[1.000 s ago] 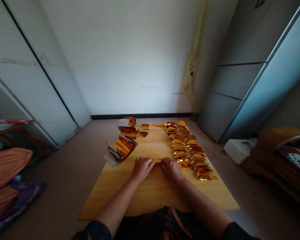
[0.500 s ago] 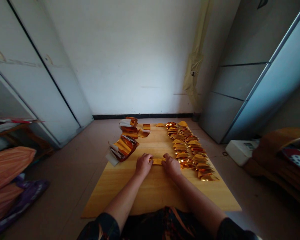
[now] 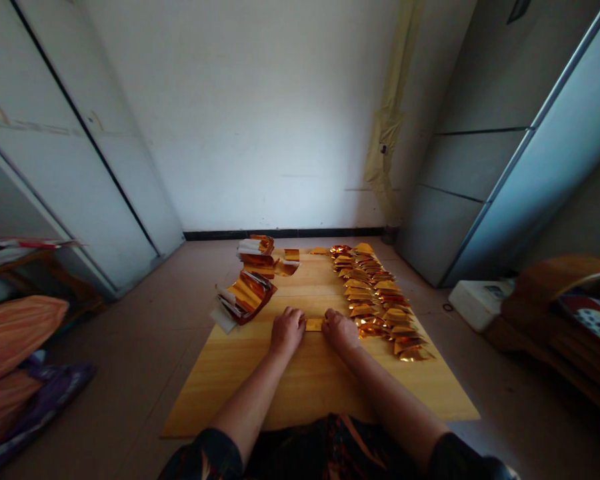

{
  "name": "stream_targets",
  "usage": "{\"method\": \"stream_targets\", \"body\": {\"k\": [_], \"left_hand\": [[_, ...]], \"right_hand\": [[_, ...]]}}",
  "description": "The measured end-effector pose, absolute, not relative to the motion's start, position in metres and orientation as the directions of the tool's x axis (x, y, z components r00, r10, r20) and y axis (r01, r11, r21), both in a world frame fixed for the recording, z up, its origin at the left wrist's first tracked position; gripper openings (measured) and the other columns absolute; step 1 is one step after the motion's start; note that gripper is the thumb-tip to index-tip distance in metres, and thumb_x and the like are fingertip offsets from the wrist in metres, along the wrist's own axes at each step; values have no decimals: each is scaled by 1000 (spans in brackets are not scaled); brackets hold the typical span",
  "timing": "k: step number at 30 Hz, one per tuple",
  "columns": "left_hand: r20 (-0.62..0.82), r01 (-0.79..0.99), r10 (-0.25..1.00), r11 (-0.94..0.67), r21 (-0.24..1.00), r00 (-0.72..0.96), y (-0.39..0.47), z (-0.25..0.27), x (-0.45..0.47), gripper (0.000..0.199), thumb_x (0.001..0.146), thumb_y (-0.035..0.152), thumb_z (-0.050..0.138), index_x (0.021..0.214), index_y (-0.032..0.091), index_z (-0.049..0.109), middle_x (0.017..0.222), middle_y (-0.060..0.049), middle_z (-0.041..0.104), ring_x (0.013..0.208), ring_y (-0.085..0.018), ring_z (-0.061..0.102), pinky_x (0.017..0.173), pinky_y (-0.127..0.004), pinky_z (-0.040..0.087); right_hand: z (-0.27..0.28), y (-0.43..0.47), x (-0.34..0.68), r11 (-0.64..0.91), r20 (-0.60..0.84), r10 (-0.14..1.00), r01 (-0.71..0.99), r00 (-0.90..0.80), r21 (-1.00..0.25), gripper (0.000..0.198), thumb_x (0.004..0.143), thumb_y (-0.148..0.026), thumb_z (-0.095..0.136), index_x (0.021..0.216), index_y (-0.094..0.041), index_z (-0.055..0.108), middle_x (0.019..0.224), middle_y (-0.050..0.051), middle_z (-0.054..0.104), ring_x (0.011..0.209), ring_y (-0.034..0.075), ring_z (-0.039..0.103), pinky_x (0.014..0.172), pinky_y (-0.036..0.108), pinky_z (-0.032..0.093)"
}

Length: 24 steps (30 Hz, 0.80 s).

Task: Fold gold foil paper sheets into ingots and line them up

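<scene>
A narrow folded piece of gold foil paper (image 3: 314,325) lies between my hands, low over the wooden board (image 3: 320,387). My left hand (image 3: 288,329) pinches its left end, and my right hand (image 3: 341,329) pinches its right end. The fingertips partly hide both ends. Just right of my right hand, folded gold paper pieces (image 3: 380,300) stand in two close rows. Left of and beyond my left hand, a loose stack of gold foil sheets (image 3: 249,297) with pale backing rests on the board's left edge.
Behind that stack sits another pile of foil sheets (image 3: 257,253), with a few loose pieces beside it. A white wall (image 3: 280,133) rises past the board. A grey refrigerator (image 3: 460,160), a white box (image 3: 480,303) and a wooden chair (image 3: 530,300) stand right; orange bags (image 3: 20,340) lie left.
My hands have drawn slightly closer together along the folded gold paper, and less of its length shows between them. The view has shifted slightly.
</scene>
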State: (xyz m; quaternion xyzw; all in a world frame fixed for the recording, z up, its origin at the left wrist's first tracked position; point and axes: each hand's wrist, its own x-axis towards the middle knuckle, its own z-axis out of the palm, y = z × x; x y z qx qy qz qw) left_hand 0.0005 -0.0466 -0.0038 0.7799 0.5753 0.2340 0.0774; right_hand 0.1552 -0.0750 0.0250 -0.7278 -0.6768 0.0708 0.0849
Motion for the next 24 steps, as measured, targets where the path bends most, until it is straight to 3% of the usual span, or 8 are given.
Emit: {"method": "stream_targets", "body": {"k": [4, 8, 12, 18, 24], "left_hand": [[292, 873, 929, -327, 362, 226, -50, 0, 2, 16, 82, 17, 54, 97, 20, 59, 100, -4, 59, 90, -16, 57, 78, -27, 42], [292, 908, 919, -341, 243, 266, -55, 5, 4, 17, 84, 15, 48, 93, 22, 61, 109, -6, 57, 92, -19, 56, 79, -31, 40], [279, 907, 899, -390, 156, 339, -58, 8, 5, 23, 88, 16, 41, 84, 20, 62, 96, -9, 60, 97, -24, 54, 83, -37, 35], [155, 893, 934, -354, 277, 322, -55, 12, 2, 17, 86, 19, 46, 90, 21, 62, 96, -5, 66, 94, -19, 58, 79, -33, 35], [168, 886, 935, -351, 302, 312, -57, 13, -2, 13, 84, 30, 55, 94, 23, 59, 98, -3, 65, 96, -19, 58, 81, -34, 33]], "right_hand": [[29, -78, 154, -59, 19, 998, 982, 64, -178, 18, 88, -24, 48, 105, -21, 56, 100, 7, 63, 80, 16, 64, 60, 23, 40], [24, -80, 152, 50, 88, 995, 992, -40, -119, 17, 91, -20, 43, 98, -22, 58, 104, 6, 59, 83, 15, 62, 59, 22, 40], [17, -77, 151, 185, 121, 978, 974, -170, -129, 16, 90, -19, 45, 91, -22, 61, 96, 5, 61, 90, 16, 59, 63, 22, 40], [19, -75, 152, 28, 52, 999, 972, -17, -235, 18, 87, -21, 46, 94, -21, 62, 96, 5, 64, 83, 14, 61, 63, 22, 39], [25, -76, 146, -25, 45, 998, 968, 38, -251, 20, 82, -40, 55, 90, -21, 61, 92, 5, 64, 84, 18, 62, 62, 24, 40]]}}
